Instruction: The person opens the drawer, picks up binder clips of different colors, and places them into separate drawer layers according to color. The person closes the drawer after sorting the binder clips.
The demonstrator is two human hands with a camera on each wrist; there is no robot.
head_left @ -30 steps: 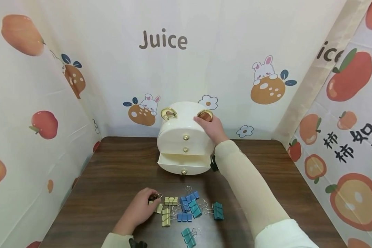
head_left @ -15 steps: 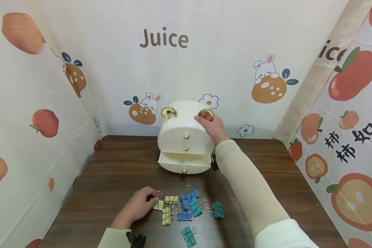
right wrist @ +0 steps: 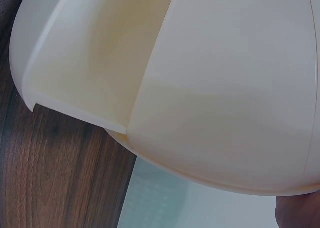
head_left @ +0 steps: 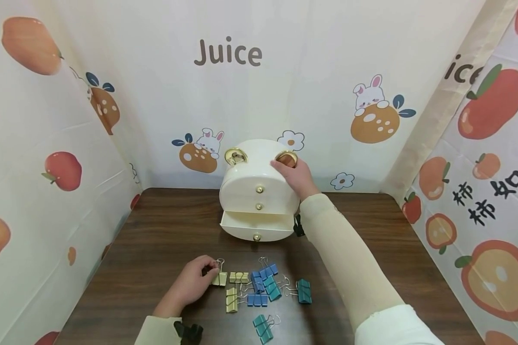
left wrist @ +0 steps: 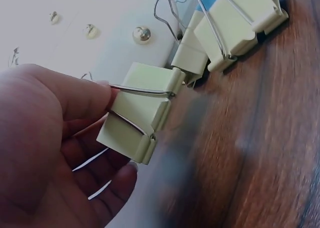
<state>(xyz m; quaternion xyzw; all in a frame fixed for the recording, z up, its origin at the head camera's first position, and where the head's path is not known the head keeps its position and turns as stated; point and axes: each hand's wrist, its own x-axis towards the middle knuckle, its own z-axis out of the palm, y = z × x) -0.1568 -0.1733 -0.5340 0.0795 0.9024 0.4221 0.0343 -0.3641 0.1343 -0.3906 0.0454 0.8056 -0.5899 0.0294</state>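
Observation:
A pale yellow binder clip [left wrist: 137, 105] is pinched between the thumb and fingers of my left hand [head_left: 193, 279], its wire handles showing in the left wrist view. At the back of the table stands a white drawer box [head_left: 259, 160] with round gold-rimmed ears and gold knobs. Its bottom drawer [head_left: 256, 233] is pulled out, and the right wrist view shows a bare inside. My right hand [head_left: 300, 179] grips the box at its right ear, thumb on the front side; the other fingers are mostly hidden.
Two more yellow clips [head_left: 231, 300] lie right of my left hand. Beside them are several blue clips [head_left: 257, 301] and teal clips [head_left: 304, 292], some overlapping. Printed curtains [head_left: 259, 96] close off the back and sides of the wooden table [head_left: 164, 230].
My left hand has moved slightly up and left in the head view, and the yellow binder clip has shifted with it. The right hand and the drawer box have stayed put.

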